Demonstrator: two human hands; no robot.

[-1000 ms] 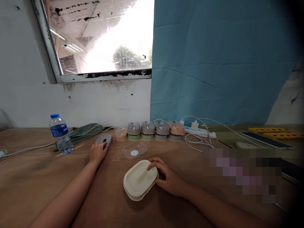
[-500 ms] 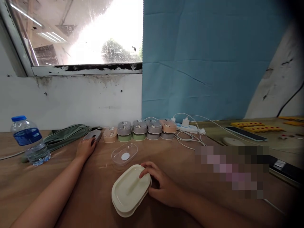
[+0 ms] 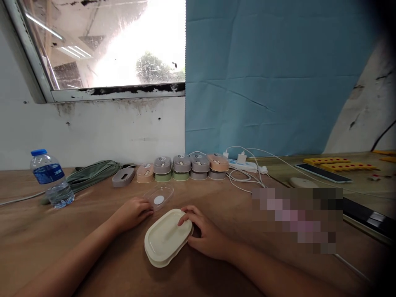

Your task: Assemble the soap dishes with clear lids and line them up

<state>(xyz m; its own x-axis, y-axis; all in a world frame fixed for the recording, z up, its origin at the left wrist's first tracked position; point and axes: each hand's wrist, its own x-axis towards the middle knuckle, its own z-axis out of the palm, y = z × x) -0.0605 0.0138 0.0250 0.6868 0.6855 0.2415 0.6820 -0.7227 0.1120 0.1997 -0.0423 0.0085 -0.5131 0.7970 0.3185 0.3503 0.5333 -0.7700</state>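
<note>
My right hand (image 3: 206, 235) grips the right end of a cream oval plastic box part (image 3: 167, 239), with the thumb at its edge and the fingers over its rim. Its shallow recessed face is turned up. Left of it, my left hand (image 3: 135, 212) has its fingers closed at the left edge of a clear oval lid (image 3: 163, 193). A round white sticker (image 3: 159, 200) shows on the lid. Behind that hand lies a grey oval cover with a slot (image 3: 123, 177), touched by neither hand.
Several stacked grey, green and peach boxes (image 3: 191, 167) line the wall. A water bottle (image 3: 51, 179) and green cloth bag (image 3: 93, 175) are at the left. White cables (image 3: 244, 177), a power strip (image 3: 244, 165), a phone (image 3: 323, 173) and a blurred patch (image 3: 293, 218) are at the right.
My left hand has left the grey cover and come right and nearer, to the clear lid. My right hand still holds the cream part. The view has shifted slightly left.
</note>
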